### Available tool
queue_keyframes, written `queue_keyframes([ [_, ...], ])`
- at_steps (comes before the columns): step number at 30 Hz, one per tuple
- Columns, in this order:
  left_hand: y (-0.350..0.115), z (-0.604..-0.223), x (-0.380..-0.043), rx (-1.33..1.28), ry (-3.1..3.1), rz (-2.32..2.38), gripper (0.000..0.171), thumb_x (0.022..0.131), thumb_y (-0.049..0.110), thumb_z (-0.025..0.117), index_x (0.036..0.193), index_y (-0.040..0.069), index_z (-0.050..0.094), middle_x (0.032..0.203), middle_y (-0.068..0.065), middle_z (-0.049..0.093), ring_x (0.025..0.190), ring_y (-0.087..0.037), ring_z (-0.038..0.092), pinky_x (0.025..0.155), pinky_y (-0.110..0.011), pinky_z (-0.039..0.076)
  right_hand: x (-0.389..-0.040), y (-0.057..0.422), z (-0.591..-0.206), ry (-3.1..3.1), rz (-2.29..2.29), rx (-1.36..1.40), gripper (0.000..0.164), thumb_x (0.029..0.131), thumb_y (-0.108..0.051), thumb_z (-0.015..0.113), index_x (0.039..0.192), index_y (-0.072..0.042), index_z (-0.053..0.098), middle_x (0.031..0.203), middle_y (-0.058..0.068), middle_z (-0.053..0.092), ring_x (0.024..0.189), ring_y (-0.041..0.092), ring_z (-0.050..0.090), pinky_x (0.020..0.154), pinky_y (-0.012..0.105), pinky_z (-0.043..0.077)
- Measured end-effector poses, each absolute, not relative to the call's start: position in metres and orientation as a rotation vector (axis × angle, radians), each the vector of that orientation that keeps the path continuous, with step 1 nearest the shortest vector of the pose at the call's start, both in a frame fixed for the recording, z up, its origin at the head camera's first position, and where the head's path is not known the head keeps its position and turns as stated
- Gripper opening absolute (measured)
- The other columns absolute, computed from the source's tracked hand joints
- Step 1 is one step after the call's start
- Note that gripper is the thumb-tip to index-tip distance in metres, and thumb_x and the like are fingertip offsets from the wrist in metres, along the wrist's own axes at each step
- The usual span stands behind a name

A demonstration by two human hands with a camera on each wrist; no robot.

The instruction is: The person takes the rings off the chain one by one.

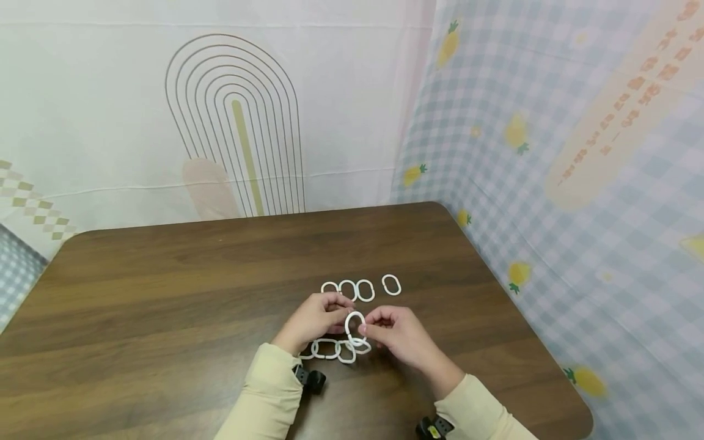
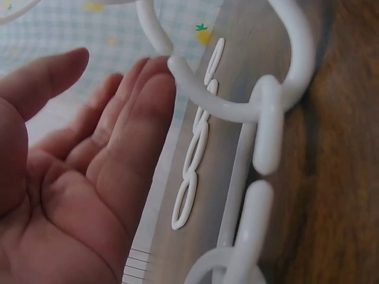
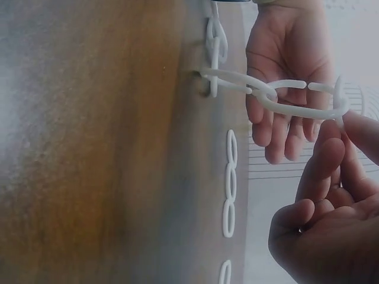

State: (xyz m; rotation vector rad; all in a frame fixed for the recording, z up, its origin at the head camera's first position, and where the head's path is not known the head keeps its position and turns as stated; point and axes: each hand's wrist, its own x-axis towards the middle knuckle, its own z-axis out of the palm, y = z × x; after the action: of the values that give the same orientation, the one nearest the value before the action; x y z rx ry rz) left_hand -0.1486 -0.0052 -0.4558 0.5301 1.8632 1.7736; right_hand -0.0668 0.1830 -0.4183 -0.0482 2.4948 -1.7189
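Between thumb and fingers, my right hand [image 1: 400,335] pinches a white plastic chain link [image 3: 340,94] at the raised end of a chain. Other joined links [image 1: 326,349] trail from it down to the tabletop, partly behind my left wrist in the head view. Close beside the raised links is my left hand [image 2: 112,154], its thumb apart from its loosely extended fingers and nothing gripped. In the left wrist view a link with a small gap in its side [image 2: 219,109] passes in front of the fingertips; whether they touch it I cannot tell.
Beyond my hands, three loose white links [image 1: 365,291] lie side by side on the brown wooden table [image 1: 165,293]. Another single link [image 1: 392,285] lies a little to their right. Patterned cloth [image 1: 352,110] hangs behind the table and along its right side.
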Motion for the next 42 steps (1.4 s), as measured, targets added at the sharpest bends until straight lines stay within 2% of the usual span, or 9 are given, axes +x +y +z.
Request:
queue_keyframes([
  [6, -0.0089, -0.4576, -0.1422, 0.669, 1.789, 1.712, 0.024, 0.102, 0.004, 0.052, 0.117, -0.01, 0.064, 0.102, -0.014, 0.071, 0.093, -0.017, 0.069, 0.082, -0.034, 0.059, -0.0677, 0.1807, -0.4154, 2.518, -1.707, -0.093, 0.015, 0.088, -0.013, 0.076, 0.088, 0.001, 0.07, 0.07, 0.004, 0.062, 0.06, 0.016, 0.054, 0.054, 0.024, 0.047],
  [12, -0.0119, -0.4597, -0.1395, 0.824, 1.795, 1.65, 0.02, 0.101, 0.007, 0.056, 0.106, -0.009, 0.067, 0.089, -0.001, 0.068, 0.082, -0.009, 0.061, 0.075, -0.023, 0.053, -0.0683, 0.1781, -0.4128, 2.543, -1.686, -0.122, 0.014, 0.088, -0.013, 0.076, 0.089, 0.0, 0.069, 0.069, -0.002, 0.06, 0.059, 0.011, 0.054, 0.055, 0.023, 0.047],
  [16, -0.0117, -0.46, -0.1391, 0.921, 1.799, 1.604, 0.019, 0.1, 0.01, 0.06, 0.102, -0.006, 0.068, 0.084, 0.003, 0.065, 0.079, -0.006, 0.058, 0.073, -0.021, 0.049, -0.0688, 0.177, -0.4102, 2.549, -1.688, -0.123, 0.013, 0.088, -0.012, 0.076, 0.089, 0.0, 0.07, 0.07, -0.002, 0.062, 0.06, 0.009, 0.055, 0.056, 0.022, 0.047],
  [19, -0.0118, -0.4598, -0.1383, 0.959, 1.759, 1.596, 0.018, 0.1, 0.009, 0.06, 0.102, -0.007, 0.067, 0.087, 0.0, 0.066, 0.082, -0.007, 0.06, 0.075, -0.021, 0.05, -0.0696, 0.1771, -0.409, 2.54, -1.704, -0.135, 0.014, 0.088, -0.011, 0.075, 0.089, 0.001, 0.07, 0.074, 0.0, 0.064, 0.063, 0.009, 0.056, 0.058, 0.021, 0.049],
  [26, -0.0136, -0.4615, -0.1386, 0.987, 1.639, 1.611, 0.023, 0.097, 0.003, 0.056, 0.111, -0.012, 0.063, 0.101, -0.024, 0.069, 0.088, -0.014, 0.062, 0.077, -0.021, 0.052, -0.0715, 0.1781, -0.4085, 2.522, -1.745, -0.136, 0.015, 0.088, -0.01, 0.075, 0.09, 0.004, 0.069, 0.076, 0.0, 0.065, 0.067, 0.009, 0.057, 0.06, 0.022, 0.051],
  [33, -0.0137, -0.4641, -0.141, 1.03, 1.574, 1.606, 0.026, 0.1, 0.005, 0.057, 0.119, -0.012, 0.063, 0.109, -0.019, 0.072, 0.1, -0.018, 0.067, 0.09, -0.032, 0.056, -0.0731, 0.1777, -0.4081, 2.513, -1.772, -0.144, 0.015, 0.088, -0.011, 0.076, 0.089, 0.003, 0.07, 0.076, 0.0, 0.065, 0.065, 0.006, 0.055, 0.057, 0.02, 0.046],
  [38, -0.0143, -0.4644, -0.1407, 1.02, 1.556, 1.601, 0.025, 0.099, 0.004, 0.057, 0.117, -0.013, 0.063, 0.107, -0.025, 0.07, 0.098, -0.014, 0.067, 0.092, -0.031, 0.055, -0.073, 0.1777, -0.4084, 2.529, -1.771, -0.164, 0.015, 0.088, -0.011, 0.077, 0.09, 0.003, 0.07, 0.077, 0.003, 0.066, 0.067, 0.007, 0.056, 0.058, 0.019, 0.045],
  [42, -0.0147, -0.4647, -0.1409, 1.027, 1.517, 1.58, 0.027, 0.1, 0.004, 0.056, 0.12, -0.015, 0.061, 0.112, -0.026, 0.069, 0.101, -0.01, 0.066, 0.095, -0.03, 0.053, -0.0732, 0.1768, -0.4085, 2.523, -1.772, -0.185, 0.015, 0.088, -0.01, 0.077, 0.091, 0.003, 0.07, 0.078, 0.004, 0.067, 0.066, 0.007, 0.056, 0.057, 0.02, 0.046],
])
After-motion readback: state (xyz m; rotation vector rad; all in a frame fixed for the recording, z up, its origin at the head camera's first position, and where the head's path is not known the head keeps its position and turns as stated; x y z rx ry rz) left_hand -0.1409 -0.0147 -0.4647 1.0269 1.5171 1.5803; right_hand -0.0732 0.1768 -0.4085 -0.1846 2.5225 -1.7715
